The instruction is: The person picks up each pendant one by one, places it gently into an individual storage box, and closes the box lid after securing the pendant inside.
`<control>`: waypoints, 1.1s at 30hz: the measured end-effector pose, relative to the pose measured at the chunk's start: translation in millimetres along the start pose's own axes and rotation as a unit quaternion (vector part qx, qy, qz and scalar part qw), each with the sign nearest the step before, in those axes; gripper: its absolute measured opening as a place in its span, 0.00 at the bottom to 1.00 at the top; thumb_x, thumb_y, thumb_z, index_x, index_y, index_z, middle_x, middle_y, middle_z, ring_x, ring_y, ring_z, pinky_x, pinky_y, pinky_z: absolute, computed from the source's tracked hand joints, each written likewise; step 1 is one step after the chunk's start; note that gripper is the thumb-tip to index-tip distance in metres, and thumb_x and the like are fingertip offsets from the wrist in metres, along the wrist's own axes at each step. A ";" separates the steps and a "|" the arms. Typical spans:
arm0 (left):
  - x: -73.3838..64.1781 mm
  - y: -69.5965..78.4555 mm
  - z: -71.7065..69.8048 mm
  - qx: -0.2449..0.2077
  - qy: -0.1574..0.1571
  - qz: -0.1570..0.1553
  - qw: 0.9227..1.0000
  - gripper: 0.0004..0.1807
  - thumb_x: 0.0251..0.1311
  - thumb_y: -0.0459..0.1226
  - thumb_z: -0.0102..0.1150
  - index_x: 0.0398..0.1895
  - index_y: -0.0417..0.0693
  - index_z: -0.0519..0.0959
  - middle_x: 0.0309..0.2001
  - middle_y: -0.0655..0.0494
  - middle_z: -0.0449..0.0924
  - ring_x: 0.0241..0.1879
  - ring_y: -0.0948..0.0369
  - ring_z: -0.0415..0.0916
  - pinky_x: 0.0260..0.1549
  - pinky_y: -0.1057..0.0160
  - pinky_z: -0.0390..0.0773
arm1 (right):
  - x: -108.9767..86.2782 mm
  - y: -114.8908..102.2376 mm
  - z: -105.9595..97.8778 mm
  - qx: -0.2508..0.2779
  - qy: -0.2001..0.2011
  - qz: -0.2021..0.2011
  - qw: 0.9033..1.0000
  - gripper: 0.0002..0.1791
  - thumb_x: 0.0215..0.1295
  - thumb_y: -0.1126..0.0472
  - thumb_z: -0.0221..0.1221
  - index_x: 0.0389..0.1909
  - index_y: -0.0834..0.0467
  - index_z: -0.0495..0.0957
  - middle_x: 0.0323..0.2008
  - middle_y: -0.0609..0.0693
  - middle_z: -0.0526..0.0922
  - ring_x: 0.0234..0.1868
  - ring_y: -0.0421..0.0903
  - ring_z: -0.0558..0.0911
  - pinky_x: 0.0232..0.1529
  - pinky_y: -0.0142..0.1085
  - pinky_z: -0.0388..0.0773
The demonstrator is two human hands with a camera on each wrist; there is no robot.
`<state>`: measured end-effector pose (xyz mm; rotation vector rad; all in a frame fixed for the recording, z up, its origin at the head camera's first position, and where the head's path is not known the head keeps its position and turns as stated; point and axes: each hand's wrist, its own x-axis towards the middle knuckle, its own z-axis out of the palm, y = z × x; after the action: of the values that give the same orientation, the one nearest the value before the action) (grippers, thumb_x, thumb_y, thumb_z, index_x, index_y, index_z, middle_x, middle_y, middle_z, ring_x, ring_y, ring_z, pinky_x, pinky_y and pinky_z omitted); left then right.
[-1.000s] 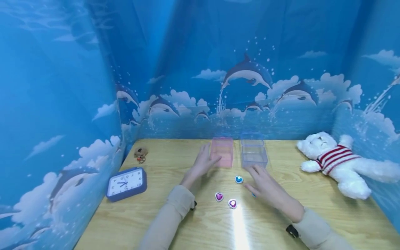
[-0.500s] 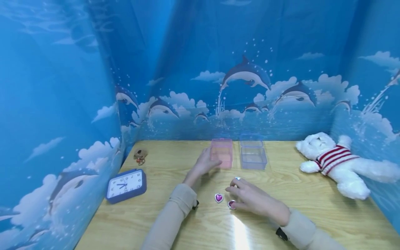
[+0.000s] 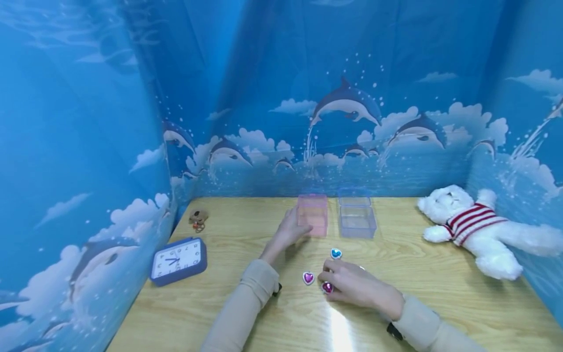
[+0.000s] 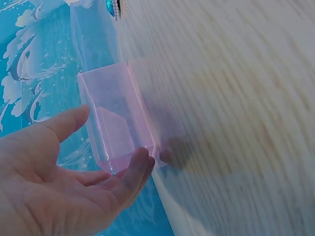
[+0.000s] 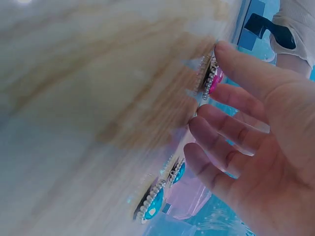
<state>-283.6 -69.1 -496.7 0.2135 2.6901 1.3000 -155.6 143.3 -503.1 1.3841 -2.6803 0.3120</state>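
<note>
Beside the translucent pink box (image 3: 313, 215) my left hand (image 3: 288, 230) rests with relaxed fingers. In the left wrist view its thumb reaches one edge of the box and its fingertips touch the lower corner. My right hand (image 3: 358, 286) pinches a heart-shaped magenta gem (image 3: 327, 287) at the tabletop, thumb and index finger on either side of its beaded silver rim (image 5: 207, 81). Another magenta heart gem (image 3: 308, 278) lies just left. A blue heart gem (image 3: 336, 253) lies beyond the right hand. Behind that hand only the edge of one more gem (image 3: 362, 268) shows.
An open translucent purple box (image 3: 357, 222) stands right of the pink one. A blue clock (image 3: 178, 261) and a small brown toy (image 3: 198, 219) are on the left. A white teddy bear (image 3: 472, 227) lies right. A dolphin-print cloth (image 3: 272, 122) surrounds the wooden table (image 3: 440, 293).
My right hand has moved left and toward me, from beside the blue gems to the near magenta gem, and its fingers have closed around it. My left hand has come closer to the pink box.
</note>
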 end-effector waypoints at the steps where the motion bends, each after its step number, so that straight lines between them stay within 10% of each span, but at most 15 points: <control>1: -0.3 0.6 0.2 -0.001 0.000 -0.003 1.000 0.50 0.68 0.42 0.68 0.85 0.41 0.49 0.82 0.37 0.56 0.80 0.39 0.59 0.81 0.39 0.61 | 0.5 -0.2 0.3 -0.003 -0.004 0.004 1.000 0.17 0.59 0.50 0.74 0.46 0.51 0.86 0.42 0.44 0.80 0.40 0.36 0.76 0.41 0.29 0.83; 23: -4.5 3.7 1.4 -0.016 0.009 -0.017 1.000 0.51 0.68 0.41 0.68 0.86 0.43 0.48 0.82 0.38 0.57 0.79 0.40 0.61 0.79 0.39 0.65 | 6.8 10.2 -2.3 0.097 0.047 0.018 0.994 0.13 0.59 0.68 0.71 0.45 0.59 0.84 0.41 0.47 0.80 0.37 0.34 0.78 0.40 0.22 0.83; 33: -0.2 -0.9 0.8 -0.026 0.013 -0.005 1.000 0.51 0.68 0.41 0.68 0.86 0.45 0.49 0.83 0.38 0.55 0.81 0.39 0.55 0.79 0.34 0.61 | 18.8 31.2 -19.3 0.160 0.086 0.099 0.978 0.17 0.58 0.73 0.69 0.49 0.63 0.85 0.43 0.49 0.82 0.39 0.41 0.85 0.41 0.27 0.87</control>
<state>-283.3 -69.0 -497.8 0.1789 2.6720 1.3779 -191.8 150.3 -484.9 1.0951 -2.7083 0.8743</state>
